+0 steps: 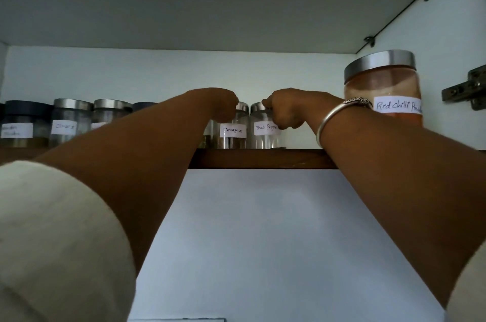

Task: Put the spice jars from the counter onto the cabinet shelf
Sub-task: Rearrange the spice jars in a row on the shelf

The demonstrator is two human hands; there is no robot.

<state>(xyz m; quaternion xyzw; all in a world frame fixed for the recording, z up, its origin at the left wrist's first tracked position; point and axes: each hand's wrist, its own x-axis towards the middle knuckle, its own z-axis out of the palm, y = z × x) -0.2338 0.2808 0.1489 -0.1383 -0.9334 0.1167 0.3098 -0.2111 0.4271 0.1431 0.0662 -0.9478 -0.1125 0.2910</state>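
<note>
Both my arms reach up to the brown cabinet shelf (263, 159). My left hand (223, 106) is closed around the top of a clear jar labelled Cinnamon (233, 135). My right hand (286, 108), a silver bangle on its wrist, grips the steel-lidded jar labelled Black Pepper (264, 135). The two jars stand side by side on the shelf, almost touching. A large jar labelled Red Chilli Powder (384, 85) stands on the shelf to the right.
Left on the shelf stands a row of small jars: one labelled Cloves (69, 123), a black-lidded jar (25, 124) and another steel-lidded jar (110, 114). A door hinge (468, 90) juts from the right cabinet wall. A black cable (394, 19) runs along that wall.
</note>
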